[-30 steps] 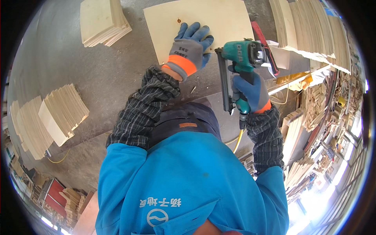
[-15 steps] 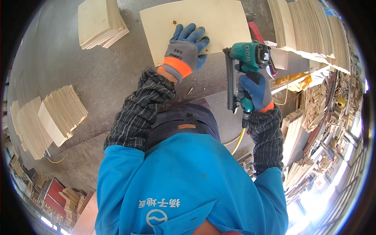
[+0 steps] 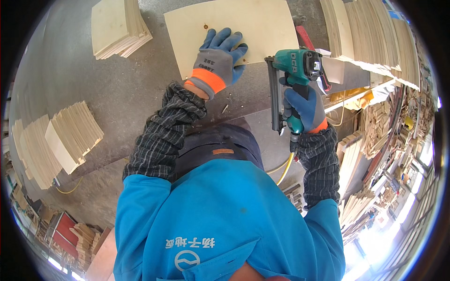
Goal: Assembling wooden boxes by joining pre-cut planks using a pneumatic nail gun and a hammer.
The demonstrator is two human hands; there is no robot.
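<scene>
Flat on the grey table lies a pale plywood sheet with a small brown knot. My left hand, in a blue and grey glove with an orange cuff, rests palm down on its near edge, fingers spread. To the right, my gloved right hand is wrapped round the handle of a teal and black pneumatic stapler. The tool's long dark magazine points away from me, beside the sheet's near right corner. A yellow air hose runs from the bottom of its handle.
Stacks of thin wooden boards stand at the far left, near left and far right. A red-handled tool lies beyond the stapler. The table's front edge runs before my waist. Piled wood strips fill the right side.
My left hand and the plywood sheet have shifted slightly to the left. The right hand still grips the stapler, almost in the same spot.
</scene>
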